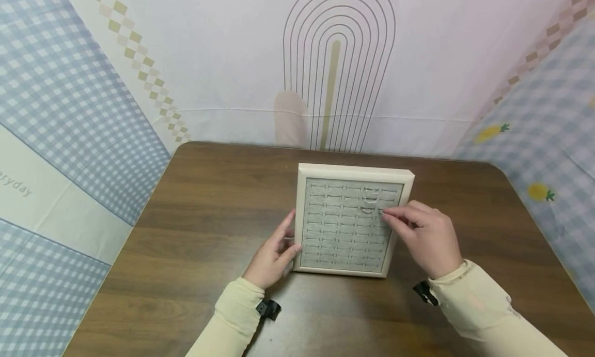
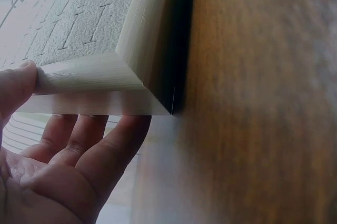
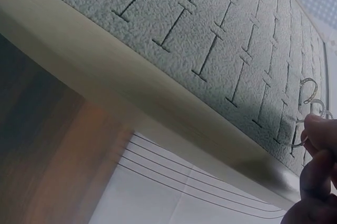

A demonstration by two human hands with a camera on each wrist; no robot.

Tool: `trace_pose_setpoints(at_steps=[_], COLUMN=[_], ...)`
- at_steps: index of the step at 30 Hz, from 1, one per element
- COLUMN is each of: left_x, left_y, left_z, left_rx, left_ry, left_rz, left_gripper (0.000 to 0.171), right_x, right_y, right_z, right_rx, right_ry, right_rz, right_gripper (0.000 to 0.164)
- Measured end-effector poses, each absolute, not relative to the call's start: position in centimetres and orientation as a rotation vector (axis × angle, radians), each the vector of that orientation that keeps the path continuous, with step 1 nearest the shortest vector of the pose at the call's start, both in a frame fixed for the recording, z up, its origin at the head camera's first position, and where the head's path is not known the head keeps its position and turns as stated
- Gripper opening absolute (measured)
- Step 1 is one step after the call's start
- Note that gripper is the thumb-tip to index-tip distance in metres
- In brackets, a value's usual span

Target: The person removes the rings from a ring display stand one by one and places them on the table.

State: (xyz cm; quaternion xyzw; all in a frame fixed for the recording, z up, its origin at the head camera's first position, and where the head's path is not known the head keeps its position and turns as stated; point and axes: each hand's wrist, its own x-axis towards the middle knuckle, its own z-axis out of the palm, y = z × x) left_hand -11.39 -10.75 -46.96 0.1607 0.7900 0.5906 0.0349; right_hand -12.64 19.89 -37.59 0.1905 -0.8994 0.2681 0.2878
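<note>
Tbl (image 1: 223, 207): ring (image 3: 299, 145) btwn R fingers (image 1: 401, 211)

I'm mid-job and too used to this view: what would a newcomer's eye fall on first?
Probably the pale-framed grey ring board, tilted up over the brown table, mid-view. Next, the right hand pinching a ring at the panel's right side, near the other rings at upper right. Then the left hand, gripping the board's left edge.

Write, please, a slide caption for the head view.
The left hand holds a ring frame; the right hand pinches a ring.
</note>
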Motion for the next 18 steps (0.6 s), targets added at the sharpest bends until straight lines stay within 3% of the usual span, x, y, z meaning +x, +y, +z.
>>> trace_pose_setpoints(at_steps=[18], left_x=[-11.43], left_y=[-10.68], left_z=[-46.82], left_rx=[0.489], left_ry=[2.451], left_rz=[1.782], left_gripper=[0.08], right_x=[-12.23], right_y=[19.81], right_z=[-37.24], right_rx=[0.512], right_ry=[-2.431], right_rz=[0.681], right_gripper=[0.016])
